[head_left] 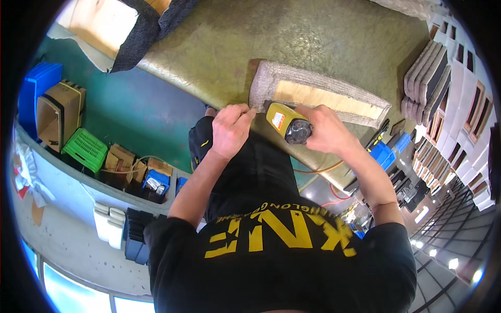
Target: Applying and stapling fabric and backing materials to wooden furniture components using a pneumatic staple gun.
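A long panel lies on the worktable, with grey fabric wrapped over its edges and bare plywood showing in the middle. At its near left corner my left hand is closed, pinching the edge of the grey fabric between thumb and fingers. My right hand grips a yellow and black pneumatic staple gun. The gun's nose meets the fabric edge just right of my left fingertips; whether it presses on it I cannot tell. My right fingers round the handle are partly hidden.
The worktable has a worn olive top. Dark fabric hangs over its far left edge. Stacked padded panels stand at the right. An air hose runs below the gun. A green crate and cardboard box sit at left.
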A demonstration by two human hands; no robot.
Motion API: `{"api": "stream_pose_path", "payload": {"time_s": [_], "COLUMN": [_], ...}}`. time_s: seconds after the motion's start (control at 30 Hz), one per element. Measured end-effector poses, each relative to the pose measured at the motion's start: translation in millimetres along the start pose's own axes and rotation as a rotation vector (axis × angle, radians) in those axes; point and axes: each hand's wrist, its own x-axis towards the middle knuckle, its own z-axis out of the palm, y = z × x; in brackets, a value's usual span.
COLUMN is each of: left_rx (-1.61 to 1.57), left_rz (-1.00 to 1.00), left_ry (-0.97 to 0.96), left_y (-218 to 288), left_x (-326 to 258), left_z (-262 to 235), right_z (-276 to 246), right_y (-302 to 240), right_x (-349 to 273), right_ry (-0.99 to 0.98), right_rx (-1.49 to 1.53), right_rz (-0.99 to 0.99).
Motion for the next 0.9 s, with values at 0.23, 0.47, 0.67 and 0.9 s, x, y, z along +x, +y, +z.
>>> {"api": "stream_pose_path", "payload": {"time_s": [0.23,0.47,0.67,0.9], "left_rx": [-0.005,0.049,-0.066,0.132], "left_rz": [0.015,0.022,-0.084,-0.088], "left_ry": [-0.004,-0.057,-0.199,-0.385], "left_y": [-0.2,-4.6,-8.9,16.7], "left_x": [4.0,4.8,5.4,32.5], "left_z": [-3.1,4.4,-5.7,-19.8], "right_z": [-11.4,7.4,82.8,156.9], "right_y": [4.9,5.3,46.9,115.2], "right_x": [3.6,-13.1,-106.0,-179.4], "right_ry": [0.22,0.293,0.416,0.651], "right_rx": [0.054,0.098,0.454,0.144], "right_rz": [0.053,0.133,0.283,0.826]}}
